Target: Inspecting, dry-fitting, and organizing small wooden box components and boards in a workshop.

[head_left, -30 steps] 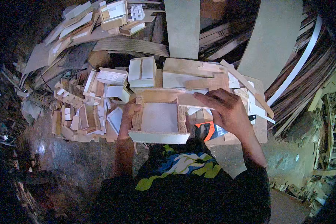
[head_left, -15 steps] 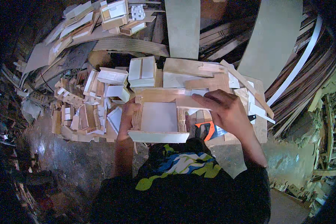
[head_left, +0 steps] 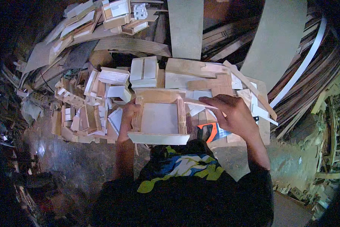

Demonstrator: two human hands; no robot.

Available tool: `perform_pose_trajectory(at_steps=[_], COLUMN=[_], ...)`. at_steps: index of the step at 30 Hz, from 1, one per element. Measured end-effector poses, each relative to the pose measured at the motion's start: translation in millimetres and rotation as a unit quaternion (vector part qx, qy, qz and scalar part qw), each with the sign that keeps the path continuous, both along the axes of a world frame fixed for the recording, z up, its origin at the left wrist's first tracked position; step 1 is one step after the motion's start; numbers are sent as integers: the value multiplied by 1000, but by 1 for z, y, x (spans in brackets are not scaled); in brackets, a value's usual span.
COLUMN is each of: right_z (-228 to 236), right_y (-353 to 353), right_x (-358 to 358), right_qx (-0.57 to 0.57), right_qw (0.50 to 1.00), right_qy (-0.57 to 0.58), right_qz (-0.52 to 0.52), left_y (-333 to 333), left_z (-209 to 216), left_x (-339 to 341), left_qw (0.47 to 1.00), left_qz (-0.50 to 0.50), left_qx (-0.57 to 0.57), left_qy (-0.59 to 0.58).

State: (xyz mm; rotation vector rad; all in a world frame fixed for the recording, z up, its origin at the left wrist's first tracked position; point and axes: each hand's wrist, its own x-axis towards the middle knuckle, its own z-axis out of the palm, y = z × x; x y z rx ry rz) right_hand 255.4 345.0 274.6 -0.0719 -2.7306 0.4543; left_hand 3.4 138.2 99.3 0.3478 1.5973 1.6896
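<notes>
A small wooden drawer-like box [head_left: 160, 118] with a white bottom and a white front edge is held up in front of me. My left hand [head_left: 129, 115] is closed round its left wall, most of the fingers hidden behind the wood. In my right hand [head_left: 230, 113], a thin wooden strip [head_left: 200, 103] is pinched between thumb and fingers. The strip's left end is at the box's upper right side; whether it touches cannot be made out. Below the right hand lies a handsaw [head_left: 211, 132] with an orange and black handle.
Small white and wooden boxes [head_left: 143, 72] and offcuts crowd the worktable's left side. Flat boards [head_left: 188, 70] lie at its back, and a long stick [head_left: 249, 89] crosses the right. Tall panels [head_left: 185, 30] and stacked planks [head_left: 230, 38] stand beyond.
The wooden strip has turned from flat to nearly edge-on, its left end now by the box's right wall. My right hand has rolled slightly with it; the box has shifted slightly left.
</notes>
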Motion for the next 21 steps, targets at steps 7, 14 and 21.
perform_pose_trajectory(at_steps=[7,14,21], right_z=[-7,-3,5], right_y=[2,7,17], right_x=[-1,4,19], right_qx=[-84,-70,-178], right_qw=[996,997,980], right_qy=[-23,-14,44], right_qz=[-3,6,-77], left_y=[6,2,4], left_z=[10,24,-1], left_x=[5,11,3], left_qw=[999,996,992], left_qz=[-18,-22,-19], left_qx=[24,52,-39], left_qy=[-32,-67,116])
